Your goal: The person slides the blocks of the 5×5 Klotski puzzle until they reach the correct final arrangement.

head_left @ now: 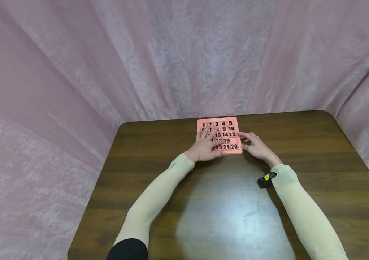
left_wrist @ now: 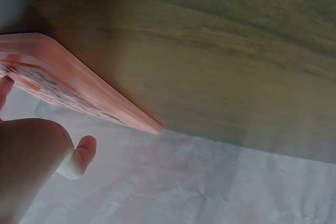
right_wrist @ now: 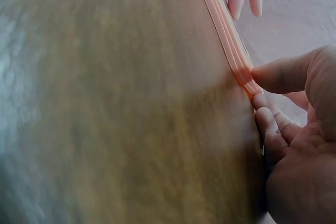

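Observation:
A pink number sliding puzzle lies flat at the far edge of the table, its tiles bearing black numbers in rows. One blank slot shows to the right of tile 19. My left hand reaches over the puzzle's left half, fingers spread across the tiles, covering several numbers. Beside the right edge, my right hand holds the frame: in the right wrist view its thumb presses the corner, with the other fingers curled against the side. The left wrist view shows the puzzle's edge from low down.
The brown wooden table has rounded corners. Pink velvety curtain hangs close behind the puzzle and along both sides. A small black device with a yellow mark is worn at my right wrist.

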Available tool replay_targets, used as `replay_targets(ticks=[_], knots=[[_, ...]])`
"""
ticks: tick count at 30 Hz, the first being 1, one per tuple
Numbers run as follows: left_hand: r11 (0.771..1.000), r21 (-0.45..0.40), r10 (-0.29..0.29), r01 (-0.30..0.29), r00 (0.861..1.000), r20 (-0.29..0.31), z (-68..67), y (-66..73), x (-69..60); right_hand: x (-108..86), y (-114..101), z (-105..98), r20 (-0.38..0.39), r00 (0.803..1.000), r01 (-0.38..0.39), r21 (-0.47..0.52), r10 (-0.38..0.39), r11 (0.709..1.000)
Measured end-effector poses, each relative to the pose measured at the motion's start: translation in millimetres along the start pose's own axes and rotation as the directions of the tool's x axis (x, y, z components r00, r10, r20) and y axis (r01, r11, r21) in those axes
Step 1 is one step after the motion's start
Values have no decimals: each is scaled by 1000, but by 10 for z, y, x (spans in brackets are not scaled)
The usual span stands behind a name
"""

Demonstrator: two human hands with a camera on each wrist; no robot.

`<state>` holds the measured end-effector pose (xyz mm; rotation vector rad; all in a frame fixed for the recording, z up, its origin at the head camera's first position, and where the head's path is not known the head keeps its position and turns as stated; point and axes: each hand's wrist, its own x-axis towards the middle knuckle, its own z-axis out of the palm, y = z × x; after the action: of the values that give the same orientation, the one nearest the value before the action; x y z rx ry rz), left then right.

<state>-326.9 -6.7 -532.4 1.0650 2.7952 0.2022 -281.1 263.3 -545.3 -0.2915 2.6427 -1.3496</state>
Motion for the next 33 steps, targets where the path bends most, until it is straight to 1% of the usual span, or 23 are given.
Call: replay_targets(ticks=[3, 9, 14, 19, 22, 25, 27, 31, 33], knots=[[1000, -13, 8, -8, 1000, 8, 13, 34, 19, 10, 14, 2, 0, 1000, 2, -8, -2, 1000], [1000, -20, -9, 10, 999, 36, 50, 122, 54, 10, 31, 41, -3, 1000, -5, -15, 5, 1000], [1000, -27, -4, 5, 999, 34, 19, 150, 69, 7, 12, 36, -5, 1000, 4, -24, -4, 1000], [1000, 5, -12, 12, 1000, -14, -26, 111, 66, 12, 6, 21, -8, 1000, 3, -26, -3, 1000], [1000, 18, -1, 1, 999, -34, -35, 77, 72, 7, 5, 14, -14, 1000, 1, -24, -1, 1000], [1000, 26, 8, -7, 1000, -29, -29, 43, 69, 11, 17, 14, -14, 1000, 4, -22, -5, 1000], [1000, 14, 10, -10, 1000, -21, -23, 20, 63, 14, 23, 16, -11, 1000, 4, -23, -4, 1000], [1000, -5, 22, -22, 999, -31, -24, -25, 53, 8, 24, 16, -12, 1000, -5, -25, 5, 1000], [1000, 0, 23, -23, 999, -38, -25, -46, 47, 10, 24, 16, -14, 1000, -11, -23, 11, 1000]])
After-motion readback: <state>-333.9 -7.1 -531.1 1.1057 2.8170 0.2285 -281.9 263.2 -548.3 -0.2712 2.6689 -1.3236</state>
